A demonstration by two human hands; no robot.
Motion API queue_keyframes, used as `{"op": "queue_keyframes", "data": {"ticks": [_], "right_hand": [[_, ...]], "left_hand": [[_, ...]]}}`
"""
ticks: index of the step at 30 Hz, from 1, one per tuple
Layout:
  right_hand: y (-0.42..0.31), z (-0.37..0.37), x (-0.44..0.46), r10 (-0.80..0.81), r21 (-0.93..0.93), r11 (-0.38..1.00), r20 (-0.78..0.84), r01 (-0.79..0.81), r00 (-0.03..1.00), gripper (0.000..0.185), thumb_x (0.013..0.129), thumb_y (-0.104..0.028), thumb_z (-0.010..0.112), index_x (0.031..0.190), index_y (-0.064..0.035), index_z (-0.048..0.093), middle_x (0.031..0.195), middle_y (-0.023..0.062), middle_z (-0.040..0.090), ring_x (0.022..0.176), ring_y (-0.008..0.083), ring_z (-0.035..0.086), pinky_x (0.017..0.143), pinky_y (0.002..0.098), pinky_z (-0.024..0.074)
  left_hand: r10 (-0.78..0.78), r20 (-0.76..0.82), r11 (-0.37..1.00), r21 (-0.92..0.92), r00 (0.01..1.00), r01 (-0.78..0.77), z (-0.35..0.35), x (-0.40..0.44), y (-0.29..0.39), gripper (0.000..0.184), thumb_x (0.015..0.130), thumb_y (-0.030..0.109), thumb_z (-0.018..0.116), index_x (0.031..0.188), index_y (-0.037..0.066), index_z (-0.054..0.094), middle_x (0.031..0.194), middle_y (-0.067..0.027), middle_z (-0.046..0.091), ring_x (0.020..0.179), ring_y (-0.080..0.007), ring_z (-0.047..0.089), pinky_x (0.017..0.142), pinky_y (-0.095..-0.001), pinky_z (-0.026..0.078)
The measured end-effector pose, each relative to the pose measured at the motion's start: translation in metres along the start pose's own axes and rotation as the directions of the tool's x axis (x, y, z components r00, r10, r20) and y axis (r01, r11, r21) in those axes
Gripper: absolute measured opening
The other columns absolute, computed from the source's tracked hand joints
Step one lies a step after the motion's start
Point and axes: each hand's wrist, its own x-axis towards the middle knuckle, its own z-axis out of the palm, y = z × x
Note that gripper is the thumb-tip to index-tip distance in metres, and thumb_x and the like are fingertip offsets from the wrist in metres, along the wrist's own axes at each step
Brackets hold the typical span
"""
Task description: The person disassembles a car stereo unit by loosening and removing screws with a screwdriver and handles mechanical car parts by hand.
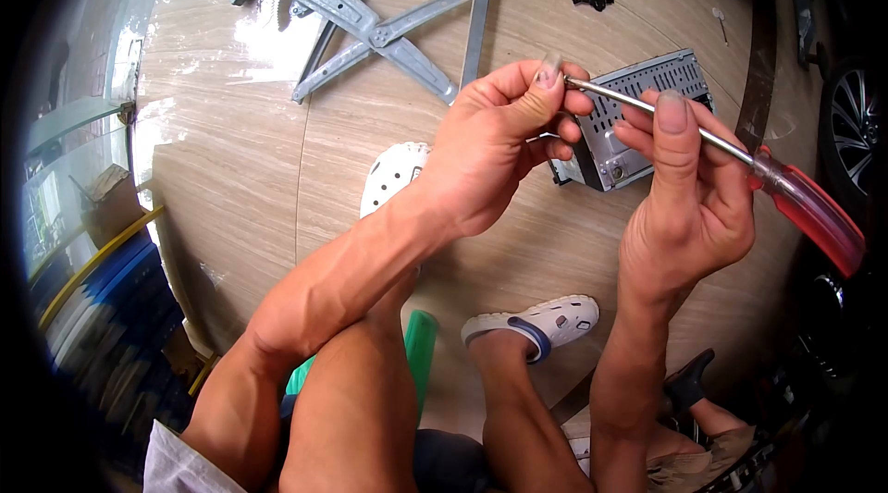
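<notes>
My right hand (684, 192) is closed around the metal shaft of a screwdriver (819, 215), just ahead of its clear red handle. The shaft slants up to the left, and its tip meets the fingertips of my left hand (509, 137). Thumb and forefinger of the left hand are pinched together there; whatever small thing they grip is mostly hidden. Beneath both hands, on the floor, lies a slotted metal box (671, 75), partly covered by the fingers. Both hands are held in the air above the tiles.
A scissor-arm window regulator (375, 35) lies on the tiled floor (240, 151) at upper left. Small black parts (592, 2) are scattered at upper right. My white clogs (555, 315) flank a green stool edge (421, 354). A car wheel (851, 123) stands at right; another person's leg shows lower right.
</notes>
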Motion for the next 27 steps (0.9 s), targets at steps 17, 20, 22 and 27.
{"op": "queue_keyframes", "data": {"ticks": [17, 20, 22, 27], "right_hand": [[0.008, -0.009, 0.024, 0.061, -0.093, 0.994, 0.011, -0.059, 0.998, 0.018, 0.1, -0.008, 0.071, 0.105, 0.0095, 0.07, 0.097, 0.0181, 0.075, 0.08, 0.0196, 0.075, 0.074, 0.0296, 0.0657], [0.015, -0.01, 0.033, 0.108, -0.046, 0.993, -0.021, -0.109, 0.994, 0.017, 0.096, -0.006, 0.076, 0.104, 0.0083, 0.073, 0.088, 0.0097, 0.073, 0.074, 0.0137, 0.072, 0.07, 0.0256, 0.062], [0.021, -0.011, 0.036, 0.118, -0.048, 0.992, -0.014, -0.119, 0.993, 0.016, 0.096, -0.006, 0.076, 0.103, 0.0082, 0.073, 0.089, 0.0095, 0.073, 0.075, 0.0134, 0.071, 0.07, 0.0259, 0.0622], [0.031, -0.013, 0.038, 0.153, -0.048, 0.987, 0.012, -0.153, 0.988, 0.014, 0.095, -0.004, 0.077, 0.101, 0.008, 0.073, 0.09, 0.0086, 0.072, 0.076, 0.0126, 0.071, 0.069, 0.0258, 0.0625]], "left_hand": [[0.448, 0.308, 0.436, 0.745, 0.839, -0.505, -0.02, 0.045, -0.005, 0.018, 0.102, 0.017, 0.069, 0.111, 0.004, 0.078, 0.094, -0.0035, 0.074, 0.087, -0.0138, 0.062, 0.08, -0.0289, 0.053], [0.44, 0.438, 0.136, 0.83, 0.784, -0.541, -0.021, 0.055, 0.002, 0.016, 0.1, 0.016, 0.071, 0.109, 0.006, 0.079, 0.094, -0.0054, 0.074, 0.092, -0.0166, 0.062, 0.085, -0.0318, 0.052], [0.399, 0.43, 0.121, 0.851, 0.81, -0.511, -0.018, 0.058, 0.003, 0.015, 0.099, 0.016, 0.072, 0.108, 0.007, 0.08, 0.099, -0.0071, 0.073, 0.096, -0.0181, 0.062, 0.089, -0.0335, 0.051], [0.357, 0.289, 0.342, 0.844, 0.888, -0.412, -0.023, 0.065, -0.009, 0.019, 0.098, 0.02, 0.073, 0.109, 0.006, 0.08, 0.108, -0.0077, 0.07, 0.101, -0.0193, 0.062, 0.094, -0.0337, 0.05]]}}
